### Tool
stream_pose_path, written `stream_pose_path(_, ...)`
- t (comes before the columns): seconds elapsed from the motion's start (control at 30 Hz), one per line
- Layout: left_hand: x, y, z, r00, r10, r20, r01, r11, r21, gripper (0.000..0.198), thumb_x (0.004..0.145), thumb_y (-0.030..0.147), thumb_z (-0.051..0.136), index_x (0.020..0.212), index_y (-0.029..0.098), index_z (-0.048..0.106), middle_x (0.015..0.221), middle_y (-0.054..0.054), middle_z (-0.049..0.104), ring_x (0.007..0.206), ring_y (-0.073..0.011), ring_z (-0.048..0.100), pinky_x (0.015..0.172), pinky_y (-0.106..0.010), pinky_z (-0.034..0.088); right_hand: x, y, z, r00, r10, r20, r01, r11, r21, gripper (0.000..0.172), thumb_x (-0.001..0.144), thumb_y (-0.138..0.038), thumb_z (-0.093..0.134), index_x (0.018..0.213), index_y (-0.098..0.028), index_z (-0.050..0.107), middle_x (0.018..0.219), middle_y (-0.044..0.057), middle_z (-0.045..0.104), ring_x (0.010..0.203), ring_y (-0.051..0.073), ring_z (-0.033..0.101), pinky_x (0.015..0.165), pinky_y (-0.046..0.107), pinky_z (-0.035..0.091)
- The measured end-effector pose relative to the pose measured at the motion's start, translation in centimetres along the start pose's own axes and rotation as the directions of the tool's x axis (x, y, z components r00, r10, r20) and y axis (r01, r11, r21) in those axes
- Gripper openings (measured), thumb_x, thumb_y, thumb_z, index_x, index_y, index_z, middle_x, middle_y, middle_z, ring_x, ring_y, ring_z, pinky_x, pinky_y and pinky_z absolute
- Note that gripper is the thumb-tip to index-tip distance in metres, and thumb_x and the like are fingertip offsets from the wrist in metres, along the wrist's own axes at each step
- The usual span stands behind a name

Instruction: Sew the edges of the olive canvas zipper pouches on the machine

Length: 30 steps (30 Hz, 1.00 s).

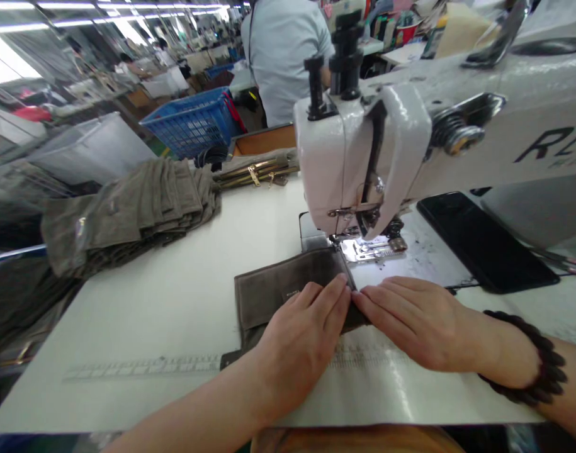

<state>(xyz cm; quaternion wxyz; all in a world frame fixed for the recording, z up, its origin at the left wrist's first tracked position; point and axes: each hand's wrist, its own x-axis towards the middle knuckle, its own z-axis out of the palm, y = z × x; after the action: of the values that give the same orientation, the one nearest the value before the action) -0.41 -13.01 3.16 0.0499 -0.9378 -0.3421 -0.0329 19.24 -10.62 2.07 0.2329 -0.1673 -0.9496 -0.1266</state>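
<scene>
A dark grey-brown fabric piece, flat and roughly rectangular with a small label, lies on the white sewing table. Its far right corner reaches the presser foot of the sewing machine. My left hand rests on the fabric, fingers together and bent at its right edge. From the other side my right hand meets that same edge, its fingertips closed on it and almost touching my left fingertips. Both thumbs are mostly hidden. A dark beaded bracelet circles my right wrist.
The white sewing machine stands at right, its needle area lit. A black phone lies beside it. Stacked fabric pieces and zippers sit at the left and back. Beyond are a blue basket and a person.
</scene>
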Motion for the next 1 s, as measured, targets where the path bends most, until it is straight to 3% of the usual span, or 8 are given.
stream_pose_path(0.17, 0.5, -0.7, -0.6, 0.992, 0.129, -0.012, -0.129, 0.99, 0.056, 0.03, 0.081, 0.007, 0.038, 0.105, 0.005, 0.056, 0.114, -0.01, 0.058, 0.102, -0.0172, 0.05, 0.087, -0.029, 0.039, 0.4, -0.4, -0.6, 0.997, -0.033, 0.075, 0.033, 0.999, 0.003, 0.027, 0.083, -0.004, 0.033, 0.091, 0.0, 0.058, 0.073, 0.011, 0.057, 0.065, 0.019, 0.053, 0.056, 0.033, 0.041)
stream_pose_path(0.37, 0.6, 0.0, 0.2, 0.983, 0.13, 0.13, -0.141, 0.987, 0.076, 0.033, 0.083, 0.01, 0.039, 0.112, 0.007, 0.054, 0.12, -0.009, 0.055, 0.106, -0.0165, 0.049, 0.087, -0.03, 0.036, 0.2, -1.0, -0.4, 0.984, 0.049, 0.173, -0.062, 0.996, 0.07, 0.028, 0.081, -0.006, 0.033, 0.076, -0.01, 0.059, 0.074, 0.009, 0.053, 0.066, 0.018, 0.047, 0.055, 0.032, 0.036)
stream_pose_path(0.5, 0.6, 0.0, 1.3, 0.983, 0.102, 0.155, -0.115, 0.99, 0.076, 0.034, 0.083, 0.009, 0.039, 0.114, 0.011, 0.053, 0.123, -0.008, 0.052, 0.115, -0.0162, 0.044, 0.09, -0.03, 0.034, 0.1, -0.8, 0.3, 0.963, 0.078, 0.257, -0.105, 0.99, 0.093, 0.027, 0.081, -0.008, 0.032, 0.08, -0.01, 0.059, 0.072, 0.008, 0.05, 0.063, 0.018, 0.042, 0.055, 0.032, 0.033)
stream_pose_path(0.83, 2.6, -2.9, 2.2, 0.987, 0.08, 0.136, -0.088, 0.995, 0.056, 0.034, 0.085, 0.013, 0.036, 0.116, 0.005, 0.049, 0.121, -0.01, 0.053, 0.111, -0.0157, 0.045, 0.083, -0.029, 0.038, 0.6, 1.5, 2.7, 0.959, 0.14, 0.247, -0.135, 0.99, -0.036, 0.026, 0.084, -0.008, 0.033, 0.082, -0.008, 0.059, 0.07, 0.006, 0.048, 0.063, 0.017, 0.041, 0.054, 0.031, 0.028)
stream_pose_path(1.0, 3.4, -3.8, 1.8, 0.982, 0.045, 0.181, -0.038, 0.998, -0.044, 0.028, 0.086, 0.013, 0.038, 0.11, 0.009, 0.052, 0.109, -0.007, 0.058, 0.093, -0.0157, 0.054, 0.078, -0.027, 0.042, 0.7, 1.8, 2.9, 0.955, 0.195, 0.225, -0.187, 0.981, -0.059, 0.027, 0.086, -0.01, 0.032, 0.087, -0.008, 0.059, 0.071, 0.007, 0.05, 0.065, 0.018, 0.044, 0.058, 0.032, 0.032)
